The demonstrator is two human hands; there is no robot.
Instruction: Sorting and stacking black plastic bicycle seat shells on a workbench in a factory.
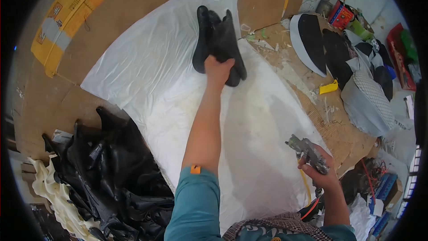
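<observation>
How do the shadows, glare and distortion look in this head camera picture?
Head view: a soft grey shadow lies on the white wrinkled sheet, right of the bare left forearm; also there, pale highlights streak the glossy black crumpled material; fisheye distortion bends edges near the picture's dark rim.

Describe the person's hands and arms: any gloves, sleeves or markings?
The left hand and right hand wear no gloves. The left sleeve is short and blue-green, with a small orange tag at its hem; the right sleeve, also blue-green, shows only partly.

Fingertips of the left hand (217, 68) seem hidden by black pieces (224, 38).
</observation>
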